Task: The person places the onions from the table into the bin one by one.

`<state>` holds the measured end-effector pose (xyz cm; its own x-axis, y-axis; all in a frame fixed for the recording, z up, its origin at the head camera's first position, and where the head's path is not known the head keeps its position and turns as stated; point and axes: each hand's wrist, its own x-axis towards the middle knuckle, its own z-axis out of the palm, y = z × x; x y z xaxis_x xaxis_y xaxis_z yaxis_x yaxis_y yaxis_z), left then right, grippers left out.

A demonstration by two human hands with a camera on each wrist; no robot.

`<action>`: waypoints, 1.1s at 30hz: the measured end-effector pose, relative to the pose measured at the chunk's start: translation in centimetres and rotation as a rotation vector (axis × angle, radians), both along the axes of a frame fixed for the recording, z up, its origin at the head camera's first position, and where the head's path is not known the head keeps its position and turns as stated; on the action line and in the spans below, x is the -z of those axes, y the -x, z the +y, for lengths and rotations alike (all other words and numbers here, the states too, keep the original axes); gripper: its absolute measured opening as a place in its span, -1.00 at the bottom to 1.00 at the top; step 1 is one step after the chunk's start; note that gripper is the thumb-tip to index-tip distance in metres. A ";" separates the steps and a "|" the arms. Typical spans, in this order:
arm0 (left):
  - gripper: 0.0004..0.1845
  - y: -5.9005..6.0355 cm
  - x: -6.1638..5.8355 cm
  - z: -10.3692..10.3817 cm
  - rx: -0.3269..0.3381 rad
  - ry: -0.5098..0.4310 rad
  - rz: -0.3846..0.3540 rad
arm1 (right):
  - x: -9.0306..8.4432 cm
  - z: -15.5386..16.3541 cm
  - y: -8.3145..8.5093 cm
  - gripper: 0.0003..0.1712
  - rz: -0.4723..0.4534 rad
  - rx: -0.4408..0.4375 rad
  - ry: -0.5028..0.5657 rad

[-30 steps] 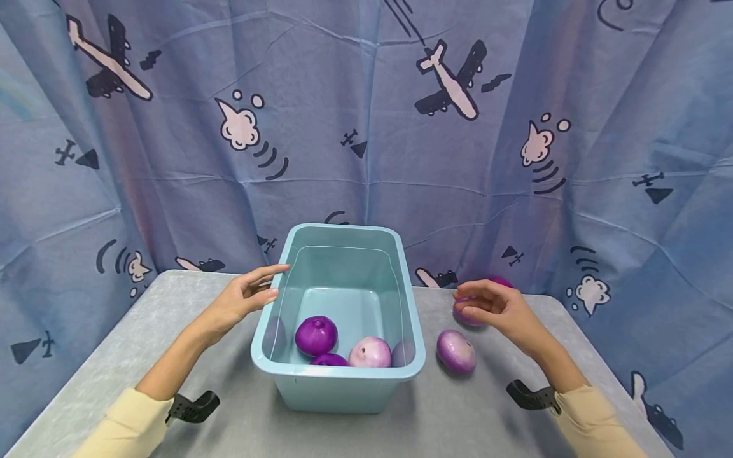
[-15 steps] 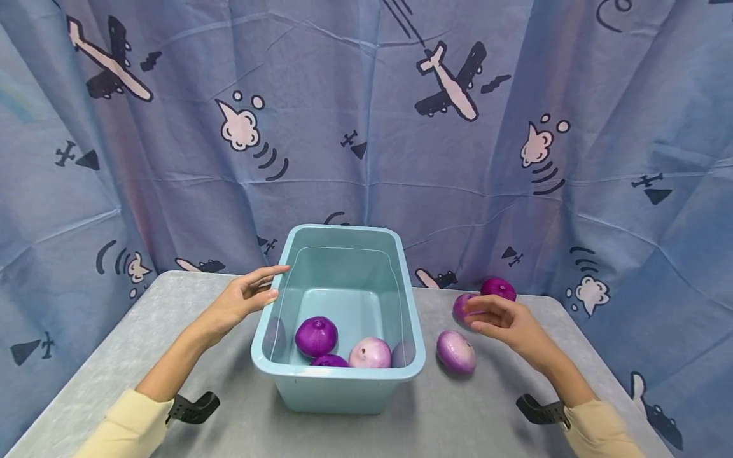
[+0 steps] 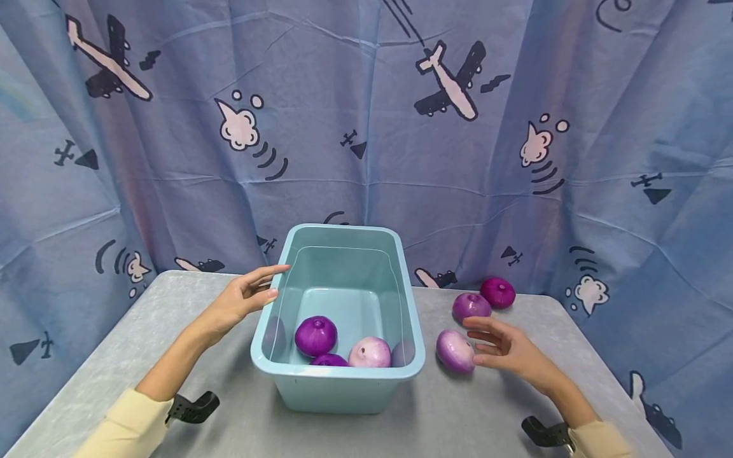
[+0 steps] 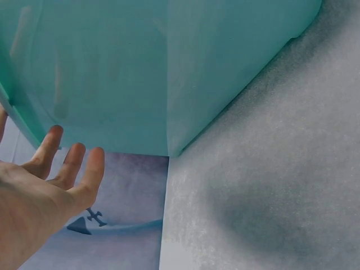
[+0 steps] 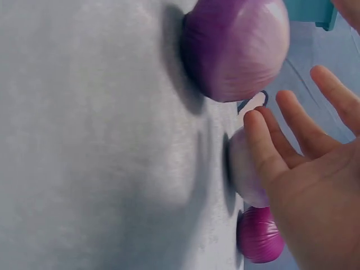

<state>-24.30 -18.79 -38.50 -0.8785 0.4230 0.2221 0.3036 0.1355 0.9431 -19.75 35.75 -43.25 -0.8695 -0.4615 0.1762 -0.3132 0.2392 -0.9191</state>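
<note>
A light blue plastic bin (image 3: 339,372) stands on the grey table (image 3: 172,331) and holds several purple onions (image 3: 316,336). My left hand (image 3: 243,298) rests with straight fingers against the bin's left rim; the left wrist view shows the bin wall (image 4: 169,67) close to those fingers (image 4: 84,169). Three onions lie on the table right of the bin: a pale one (image 3: 455,350), a mid-purple one (image 3: 471,306) and a dark one (image 3: 497,292). My right hand (image 3: 504,346) hovers open right beside the pale onion (image 5: 236,48), holding nothing.
A blue curtain printed with planes and clouds (image 3: 366,127) hangs right behind the table and round its sides. The table's right edge (image 3: 607,369) lies close to my right forearm. Black wrist straps (image 3: 191,407) sit on both arms.
My right hand has drawn back toward me from the two far onions and come down beside the pale onion. The left hand and the bin have not moved.
</note>
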 end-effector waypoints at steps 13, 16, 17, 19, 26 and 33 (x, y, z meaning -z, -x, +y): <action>-0.45 0.0 0.0 -0.1 -0.005 0.009 -0.001 | 1.9 -0.6 0.3 -0.06 -0.027 -0.002 -0.054; -0.45 0.0 -0.1 -0.1 -0.008 0.013 -0.002 | 2.1 -0.8 0.5 -0.07 -0.018 0.009 -0.080; -0.45 0.0 -0.1 -0.1 -0.008 0.015 -0.003 | 2.1 -0.9 0.6 -0.08 -0.017 0.013 -0.089; -0.46 0.0 -0.1 0.0 -0.008 0.018 -0.003 | 2.1 -1.1 0.7 -0.10 -0.021 0.020 -0.107; -0.45 0.0 -0.1 0.0 -0.003 0.016 -0.003 | 2.0 -1.5 0.8 -0.16 -0.049 0.046 -0.163; -0.46 0.0 -0.1 0.0 0.001 0.012 0.000 | 1.9 -1.6 0.6 -0.17 -0.053 0.064 -0.155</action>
